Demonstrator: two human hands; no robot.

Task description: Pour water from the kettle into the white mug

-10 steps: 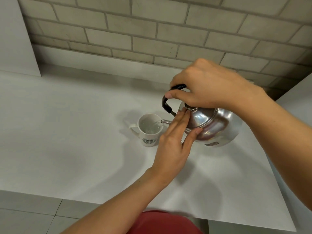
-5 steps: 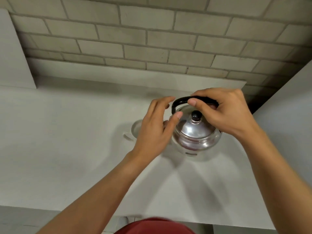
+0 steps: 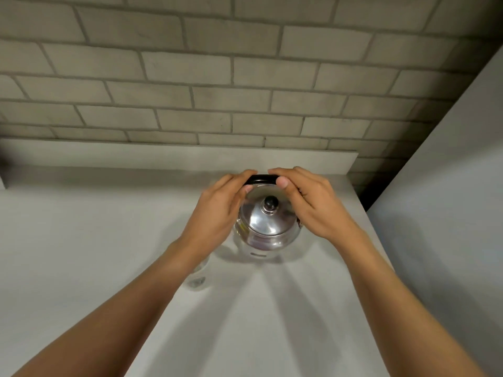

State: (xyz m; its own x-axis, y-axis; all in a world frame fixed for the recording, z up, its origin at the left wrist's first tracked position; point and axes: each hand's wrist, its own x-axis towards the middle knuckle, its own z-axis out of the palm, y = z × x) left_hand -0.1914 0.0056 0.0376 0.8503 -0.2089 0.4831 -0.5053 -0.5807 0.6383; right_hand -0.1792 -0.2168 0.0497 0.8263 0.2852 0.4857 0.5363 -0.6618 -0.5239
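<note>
The shiny steel kettle (image 3: 268,227) stands upright on the white counter (image 3: 81,240), its lid with a black knob on top. My right hand (image 3: 313,205) curls over the right half of the black handle, thumb in front. From the other side my left hand (image 3: 217,210) pinches the handle's left end, its fingers over the top. The white mug (image 3: 197,280) sits left of and nearer than the kettle. It is mostly hidden under my left forearm, and only a lower part of its wall shows.
A brick wall (image 3: 245,77) with a low white ledge (image 3: 177,156) runs along the back of the counter. A plain white wall (image 3: 449,213) closes off the right side, close to the kettle.
The kettle went from tilted over the mug to upright on the counter, farther back. My left hand left the lid and came to the handle's left end. The view shifted, hiding the mug.
</note>
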